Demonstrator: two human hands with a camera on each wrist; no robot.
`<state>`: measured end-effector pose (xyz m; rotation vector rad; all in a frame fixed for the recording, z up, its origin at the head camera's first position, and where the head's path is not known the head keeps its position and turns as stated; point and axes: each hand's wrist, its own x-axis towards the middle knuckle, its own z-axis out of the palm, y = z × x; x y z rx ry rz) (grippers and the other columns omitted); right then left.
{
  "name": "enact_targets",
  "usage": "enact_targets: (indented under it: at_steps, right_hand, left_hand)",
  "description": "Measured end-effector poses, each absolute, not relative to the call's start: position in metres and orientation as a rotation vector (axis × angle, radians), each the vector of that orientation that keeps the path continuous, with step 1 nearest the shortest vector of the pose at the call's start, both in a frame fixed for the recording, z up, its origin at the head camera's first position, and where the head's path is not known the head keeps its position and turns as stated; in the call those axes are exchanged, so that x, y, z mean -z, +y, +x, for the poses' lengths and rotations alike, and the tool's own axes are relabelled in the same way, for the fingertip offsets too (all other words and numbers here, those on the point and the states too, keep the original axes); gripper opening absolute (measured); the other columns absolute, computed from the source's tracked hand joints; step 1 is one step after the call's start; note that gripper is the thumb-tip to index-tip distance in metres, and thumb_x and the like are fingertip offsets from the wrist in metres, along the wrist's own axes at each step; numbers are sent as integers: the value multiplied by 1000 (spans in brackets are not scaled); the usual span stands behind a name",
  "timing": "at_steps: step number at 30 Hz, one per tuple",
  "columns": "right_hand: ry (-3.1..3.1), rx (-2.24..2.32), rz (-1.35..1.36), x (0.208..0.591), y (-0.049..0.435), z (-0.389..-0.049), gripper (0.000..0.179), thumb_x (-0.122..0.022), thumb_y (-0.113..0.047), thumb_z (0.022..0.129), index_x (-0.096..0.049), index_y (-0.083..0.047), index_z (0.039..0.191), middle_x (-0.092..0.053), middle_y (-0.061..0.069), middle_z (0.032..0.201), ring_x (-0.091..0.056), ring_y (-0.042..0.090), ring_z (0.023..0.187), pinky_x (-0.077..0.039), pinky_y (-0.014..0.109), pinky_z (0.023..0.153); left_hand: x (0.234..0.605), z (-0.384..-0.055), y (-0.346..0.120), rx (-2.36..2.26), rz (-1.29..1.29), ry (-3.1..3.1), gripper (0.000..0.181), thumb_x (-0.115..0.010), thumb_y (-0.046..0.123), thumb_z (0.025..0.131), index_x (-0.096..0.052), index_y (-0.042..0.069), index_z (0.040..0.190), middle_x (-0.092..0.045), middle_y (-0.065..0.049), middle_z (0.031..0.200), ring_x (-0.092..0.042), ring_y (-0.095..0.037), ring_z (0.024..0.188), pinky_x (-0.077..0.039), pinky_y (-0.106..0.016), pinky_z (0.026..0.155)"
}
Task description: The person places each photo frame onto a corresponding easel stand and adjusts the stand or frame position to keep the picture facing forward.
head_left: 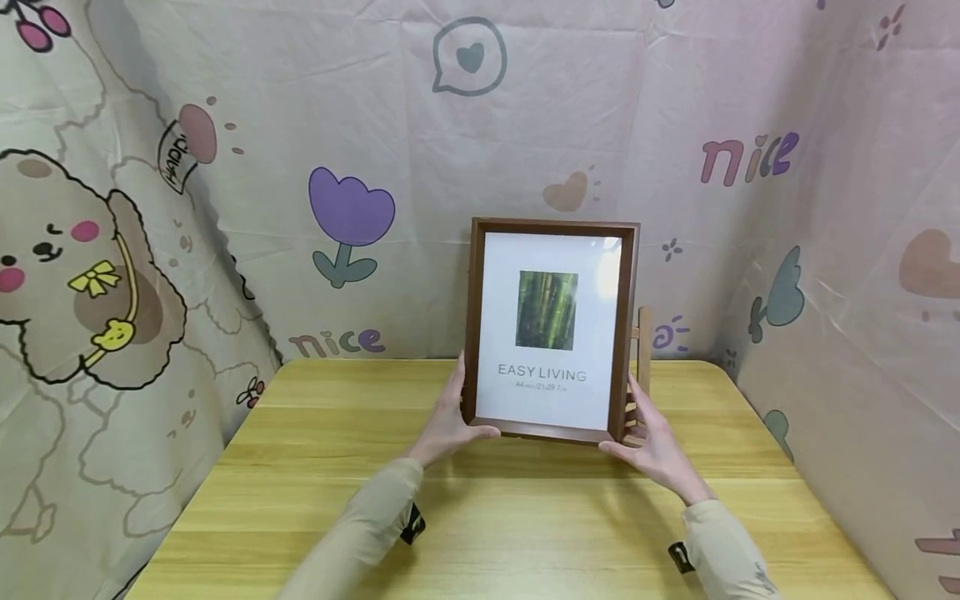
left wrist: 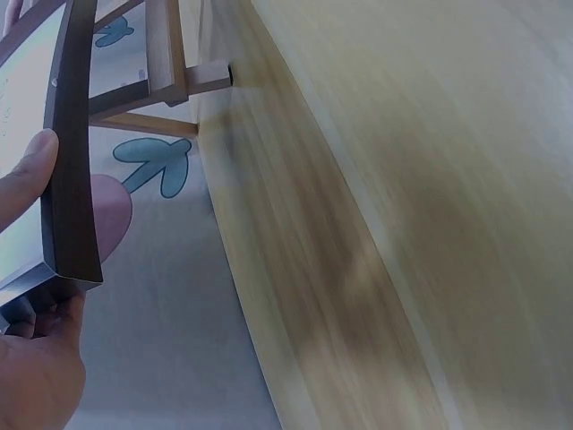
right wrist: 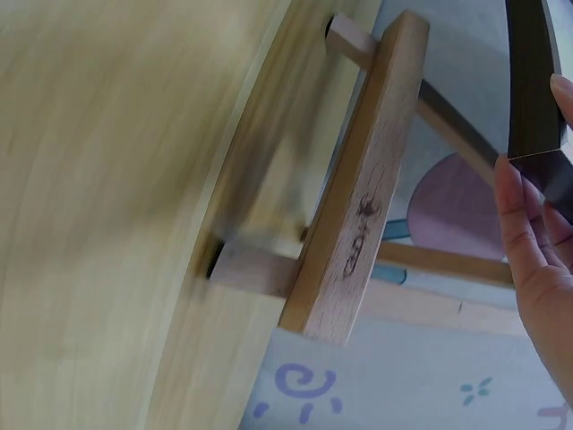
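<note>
A brown wooden picture frame stands upright, held up by both hands at its lower corners. Behind its white sheet printed "EASY LIVING" is a small green bamboo picture. My left hand grips the lower left corner, thumb lying over the front edge and fingers around the side. At the opposite lower corner, my right hand holds likewise, thumb at the front. A light wooden easel is mostly hidden behind the frame. In the right wrist view, the easel's ledge shows below the frame, with a gap between them.
The wood-grain table extends under both arms and around the easel. A curtain printed with flowers, hearts and a cartoon bear hangs behind the table and along both sides. Each beige sleeve has a dark piece at the wrist.
</note>
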<state>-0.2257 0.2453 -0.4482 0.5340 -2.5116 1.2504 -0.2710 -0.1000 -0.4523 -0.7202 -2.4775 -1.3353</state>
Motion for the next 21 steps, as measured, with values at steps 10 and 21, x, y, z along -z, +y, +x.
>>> enact_targets:
  at_steps: [10, 21]
  right_hand:
    - [-2530, -1241, 486, 450, 261, -224, 120, -85, -2, 76, -3, -13, 164, -51, 27, 131, -62, 11, 99, -62, 32, 85]
    - [-2500, -1211, 471, 451, 273, -223, 120, -85, 0, 76, -6, -14, 164, -51, 24, 125, -58, -1, 93, -59, 21, 80]
  left_hand:
    - [452, -281, -82, 1376, -783, -2446, 139, -96, 22, 66, 4, 5, 162, -6, -16, 171, -15, -37, 157, -21, -58, 126]
    - [455, -288, -65, 1397, -792, -2467, 140, -94, 22, 68, 8, 8, 162, -2, -14, 171, -14, -35, 157, -20, -55, 127]
